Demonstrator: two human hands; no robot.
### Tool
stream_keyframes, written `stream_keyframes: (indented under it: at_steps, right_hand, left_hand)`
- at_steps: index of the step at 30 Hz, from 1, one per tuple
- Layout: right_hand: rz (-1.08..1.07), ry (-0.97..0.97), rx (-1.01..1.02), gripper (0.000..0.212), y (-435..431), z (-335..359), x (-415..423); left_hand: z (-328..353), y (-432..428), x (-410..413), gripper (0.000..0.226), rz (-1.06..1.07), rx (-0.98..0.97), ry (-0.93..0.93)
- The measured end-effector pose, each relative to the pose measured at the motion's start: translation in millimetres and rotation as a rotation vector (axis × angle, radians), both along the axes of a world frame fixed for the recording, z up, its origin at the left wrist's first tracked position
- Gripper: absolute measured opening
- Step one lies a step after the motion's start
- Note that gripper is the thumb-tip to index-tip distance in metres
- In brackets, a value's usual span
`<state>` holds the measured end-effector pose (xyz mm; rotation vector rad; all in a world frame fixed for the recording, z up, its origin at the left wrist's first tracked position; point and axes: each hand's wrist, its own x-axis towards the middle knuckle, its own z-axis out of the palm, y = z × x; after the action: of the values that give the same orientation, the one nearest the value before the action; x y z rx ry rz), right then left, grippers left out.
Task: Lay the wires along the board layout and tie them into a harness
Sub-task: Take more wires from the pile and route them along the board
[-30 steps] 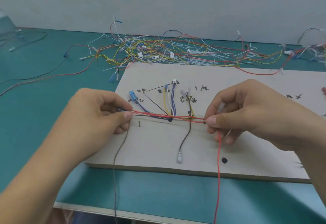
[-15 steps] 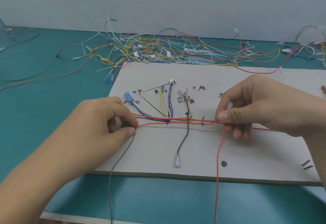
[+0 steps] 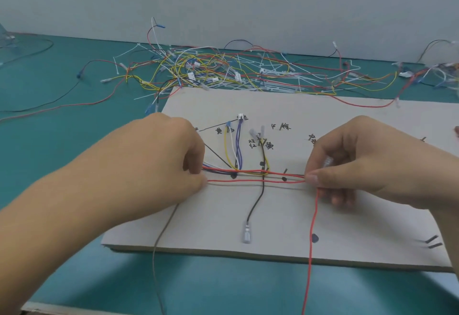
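Over the board (image 3: 347, 121), both hands, left (image 3: 159, 165) and right (image 3: 360, 163), pinch the red wires (image 3: 255, 180) taut.

On the board (image 3: 347, 121) we read handwritten marks (image 3: 269, 146): 黄 at left, 双红 and 黄 in the middle, 棕 farther right.

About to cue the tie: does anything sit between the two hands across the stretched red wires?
Yes. A black wire crosses the red wires mid-span between left hand and right hand, and a small peg stands beside them. Which lies on top is unclear.
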<state>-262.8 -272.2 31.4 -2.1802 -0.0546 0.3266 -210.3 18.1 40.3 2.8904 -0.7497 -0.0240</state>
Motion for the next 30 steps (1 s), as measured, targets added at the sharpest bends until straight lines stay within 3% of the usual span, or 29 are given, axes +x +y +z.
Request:
stream_keyframes:
  at_steps: [5, 10, 16, 20, 30]
  right_hand:
    - [0.005, 0.013, -0.012, 0.007, 1.3, -1.0, 0.6]
    - [0.001, -0.005, 0.020, 0.005, -1.1, 1.0, 0.2]
    - [0.007, -0.006, 0.044, 0.005, 0.7, -0.5, 0.9]
    - [0.018, 0.005, 0.060, 0.004, 2.6, -1.8, 1.4]
    - [0.051, 0.054, 0.113, 0.008, -2.1, -5.2, 0.6]
  left_hand:
    - [-0.4, -18.1, 10.1, 0.029, -0.178, -0.080, 0.007]
    - [-5.8, -29.5, 25.6, 0.020, -0.339, -0.144, 0.168]
    - [-17.3, -21.7, 37.8, 0.014, -0.393, -0.384, 0.383]
    - [-24.4, -16.5, 42.5, 0.015, -0.299, -0.531, 0.497]
    - [-32.3, -19.4, 40.3, 0.018, -0.323, -0.495, 0.402]
